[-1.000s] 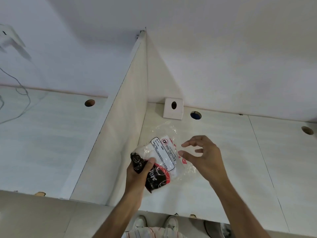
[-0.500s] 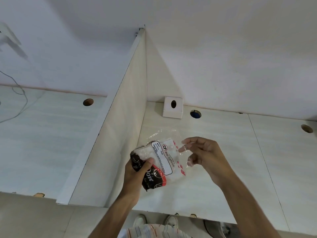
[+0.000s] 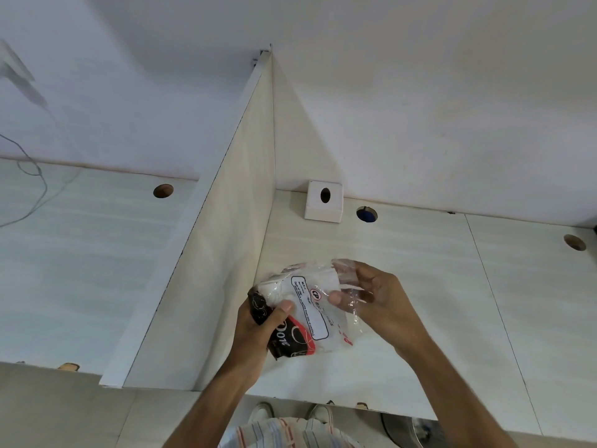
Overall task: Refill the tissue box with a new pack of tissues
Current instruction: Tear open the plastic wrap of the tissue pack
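Note:
A clear plastic pack of white tissues [image 3: 311, 305], with a black-and-red printed end and a white label, is held just above the pale desk [image 3: 420, 286]. My left hand [image 3: 258, 321] grips its black end, thumb on top. My right hand [image 3: 378, 299] pinches the loose clear wrapper at the pack's upper right end. A small white cube tissue box [image 3: 324, 204] with an oval hole in its top stands at the back of the desk against the wall, well beyond both hands.
A tall pale divider panel [image 3: 226, 253] rises left of the hands. Round cable holes [image 3: 366, 214] dot the desk near the wall. A thin wire [image 3: 35, 176] trails on the left desk section. Shoes [image 3: 263, 412] show below the desk's front edge.
My right hand came in from open beside the pack and closed on the clear wrapper's end. The left hand kept its grip on the black end.

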